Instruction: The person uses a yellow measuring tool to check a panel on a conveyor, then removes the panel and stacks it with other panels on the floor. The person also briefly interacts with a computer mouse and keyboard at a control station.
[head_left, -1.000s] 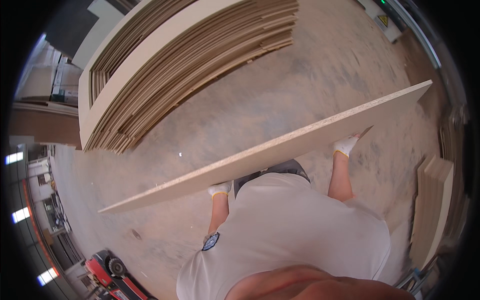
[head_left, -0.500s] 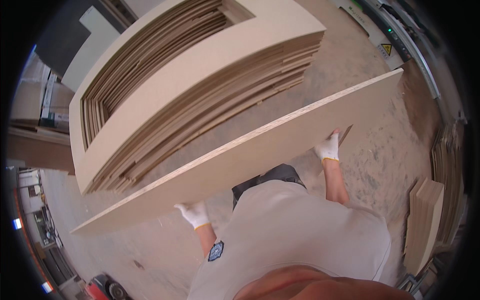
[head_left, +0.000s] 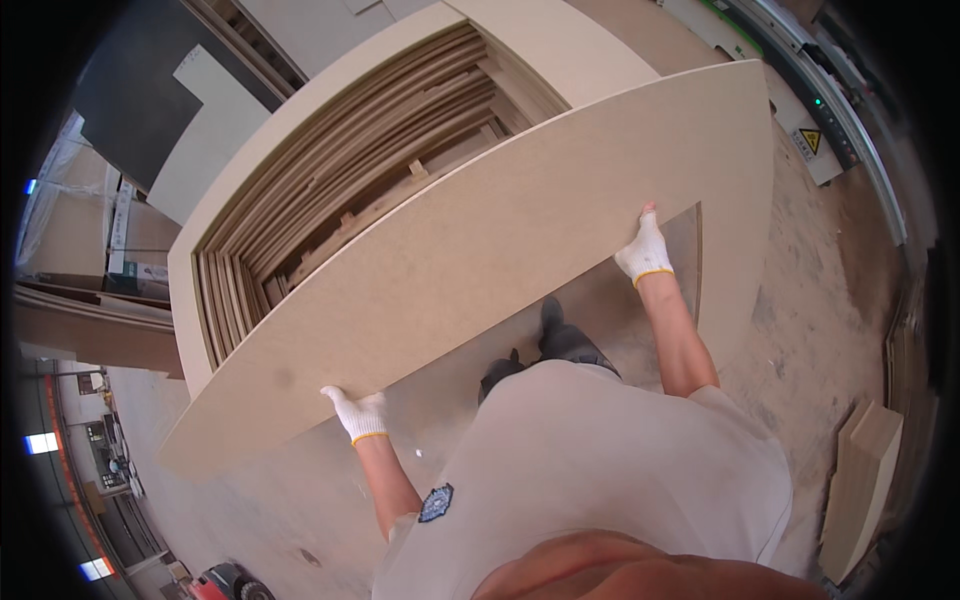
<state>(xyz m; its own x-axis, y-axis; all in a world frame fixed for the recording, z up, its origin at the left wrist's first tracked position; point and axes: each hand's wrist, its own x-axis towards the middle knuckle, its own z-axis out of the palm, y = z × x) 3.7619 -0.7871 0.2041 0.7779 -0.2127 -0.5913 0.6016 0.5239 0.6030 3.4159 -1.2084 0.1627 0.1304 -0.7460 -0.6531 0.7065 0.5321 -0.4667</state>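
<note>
A long tan fibreboard panel (head_left: 520, 240) with a rectangular cutout is held in front of me, tilted, its broad face toward the camera. My left hand (head_left: 357, 412), in a white glove, grips its lower edge near the left end. My right hand (head_left: 644, 250), also gloved in white, grips the edge of the cutout near the right end. Just beyond the panel lies a tall stack of similar cut-out panels (head_left: 330, 190).
Dusty concrete floor (head_left: 810, 300) lies under my feet. A short stack of boards (head_left: 868, 480) stands at the right. A machine rail with a yellow warning sign (head_left: 812, 140) runs along the upper right. Dark and grey boards (head_left: 170, 110) lean at the upper left.
The panel has swung up from edge-on to show its broad face, and I have come closer to the stack. Both hands kept their grip.
</note>
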